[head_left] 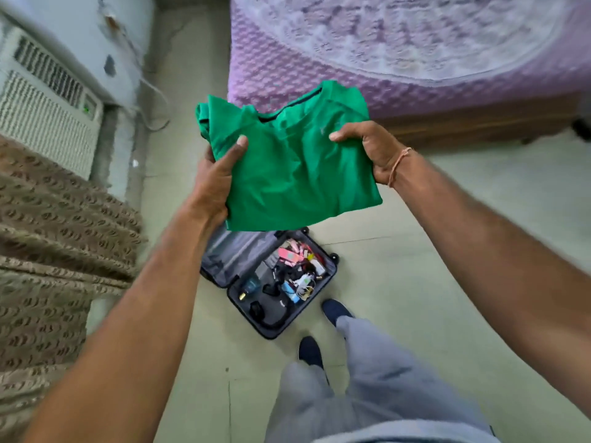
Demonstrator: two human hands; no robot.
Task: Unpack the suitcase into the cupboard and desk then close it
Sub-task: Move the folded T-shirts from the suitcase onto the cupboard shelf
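1. Suitcase lies open on the floor by the feet, small stuff inside.
2. Left hand and right hand each grip a side of the folded green shirt, held up above it.
3. Looks like mid-unpack; next it probably goes to the cupboard, which isn't in view.

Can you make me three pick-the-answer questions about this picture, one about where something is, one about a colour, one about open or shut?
1. Where is the suitcase?
A. on the bed
B. on the floor
C. on a desk

2. What colour is the folded shirt?
A. green
B. red
C. white

3. How is the suitcase?
A. zipped shut
B. lying open
C. standing upright

Answers:
1 B, it lies on the floor by the person's shoes.
2 A, the left hand and right hand hold green cloth.
3 B, small items show inside.
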